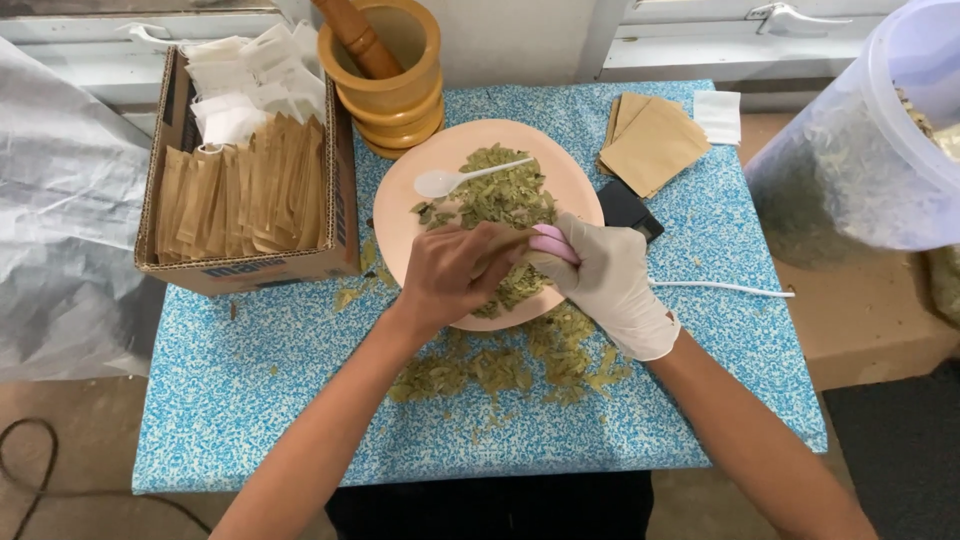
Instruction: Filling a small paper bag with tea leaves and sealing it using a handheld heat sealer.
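Dried green leaf pieces [497, 200] lie heaped on a round peach-coloured plate [410, 190] in the middle of the counter [250, 400], which is covered in a blue-and-white speckled cloth, and a good many more have spilled off the near rim onto the cloth. A white plastic spoon [450, 180] rests on the heap with its bowl to the left, within easy reach. Both hands meet over the near edge of the plate: the bare left hand [450, 275] has its grip pinched together on something small at its fingertips, though I cannot tell what, since the knuckles hide it. The gloved right hand [610, 285], in a thin white glove, is closed around a small pink object [553, 243], seemingly steadying it just over the leaves so that whatever drops lands back on the plate. To the left a cardboard box [345, 200] holds upright brown paper sachets [240, 200], with white ones behind them. A wooden mortar with its pestle [385, 60] stands beyond the plate, flat brown envelopes [650, 140] lie to the right, and a clear plastic tub [870, 150] looms at the right edge.
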